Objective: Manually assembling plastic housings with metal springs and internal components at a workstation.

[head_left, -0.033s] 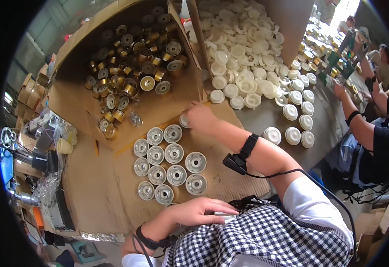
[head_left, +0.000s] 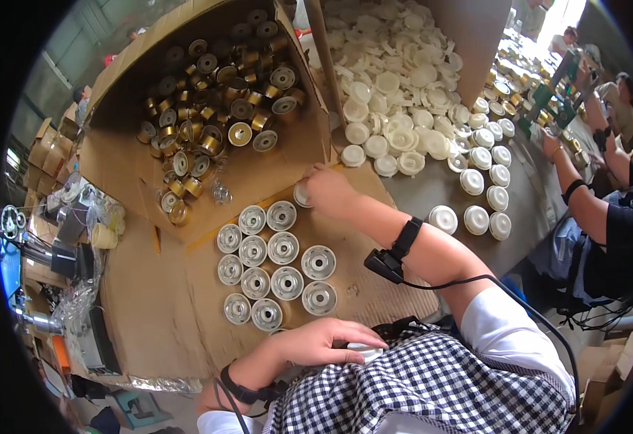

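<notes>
Close to my body, my left hand [head_left: 323,343] is closed around a white plastic cap [head_left: 365,352], partly covered by its fingers. My right hand [head_left: 328,189] reaches forward to the far edge of the cardboard sheet. Its fingers are closed on a round, silvery part [head_left: 302,195] that is mostly hidden by the hand. Between my hands stand rows of silver metal cups [head_left: 283,247], hollow side up, each with a hole in its centre. A separate pair of these cups [head_left: 318,263] sits on the right of the rows.
An open cardboard box [head_left: 128,155] with many gold metal cups [head_left: 240,134] lies at the far left. A heap of white plastic caps [head_left: 403,87] fills the far middle. Assembled white-topped pieces [head_left: 473,182] stand on the grey table at the right, near a co-worker's arm [head_left: 573,177].
</notes>
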Motion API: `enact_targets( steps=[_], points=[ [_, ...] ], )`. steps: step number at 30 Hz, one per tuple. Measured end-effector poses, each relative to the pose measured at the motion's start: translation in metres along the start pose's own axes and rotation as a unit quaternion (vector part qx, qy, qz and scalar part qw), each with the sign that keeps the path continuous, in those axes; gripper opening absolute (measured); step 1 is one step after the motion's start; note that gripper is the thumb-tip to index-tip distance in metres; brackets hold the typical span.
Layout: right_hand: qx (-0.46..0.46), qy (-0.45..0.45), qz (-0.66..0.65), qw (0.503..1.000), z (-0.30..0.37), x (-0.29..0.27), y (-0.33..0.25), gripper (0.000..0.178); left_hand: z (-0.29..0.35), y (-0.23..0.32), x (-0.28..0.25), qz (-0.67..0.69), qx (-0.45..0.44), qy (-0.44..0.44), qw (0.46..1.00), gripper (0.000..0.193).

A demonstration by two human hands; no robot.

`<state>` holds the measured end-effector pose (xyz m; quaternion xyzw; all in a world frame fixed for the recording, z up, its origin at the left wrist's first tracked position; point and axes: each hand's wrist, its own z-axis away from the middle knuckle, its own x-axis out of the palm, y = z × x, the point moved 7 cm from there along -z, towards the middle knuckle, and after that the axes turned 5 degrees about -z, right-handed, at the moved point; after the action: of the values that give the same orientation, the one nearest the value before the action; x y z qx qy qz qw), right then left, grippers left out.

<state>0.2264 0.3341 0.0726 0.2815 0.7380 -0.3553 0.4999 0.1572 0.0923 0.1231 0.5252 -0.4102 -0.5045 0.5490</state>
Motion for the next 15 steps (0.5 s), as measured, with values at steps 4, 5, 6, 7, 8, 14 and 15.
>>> enact_targets(
  steps=[4,5,6,7,8,14,15],
  points=[
    [0.028,-0.006,0.005,1.000,0.039,-0.009,0.003,0.039,0.016,0.008,-0.040,-0.082,-0.020,0.122,0.989,0.049],
    [0.033,-0.006,0.009,0.999,0.056,-0.014,0.006,0.039,0.021,0.014,-0.065,-0.117,-0.014,0.213,0.970,0.051],
    [0.064,0.029,-0.035,0.997,0.077,-0.026,0.008,0.041,0.029,0.011,-0.095,-0.168,-0.045,0.326,0.929,0.052],
    [0.092,0.064,-0.082,0.990,0.096,-0.036,0.007,0.043,0.041,0.006,-0.124,-0.216,-0.078,0.436,0.870,0.053],
    [0.095,0.064,-0.081,0.990,0.111,-0.043,0.002,0.043,0.046,0.004,-0.148,-0.221,-0.054,0.485,0.844,0.053],
    [0.142,0.039,-0.081,0.986,0.181,-0.064,-0.013,0.052,0.062,-0.056,-0.224,-0.380,-0.097,0.514,0.763,0.052],
    [0.151,0.042,-0.081,0.984,0.190,-0.070,-0.013,0.052,0.057,-0.058,-0.225,-0.422,-0.145,0.497,0.744,0.053]
  ],
)
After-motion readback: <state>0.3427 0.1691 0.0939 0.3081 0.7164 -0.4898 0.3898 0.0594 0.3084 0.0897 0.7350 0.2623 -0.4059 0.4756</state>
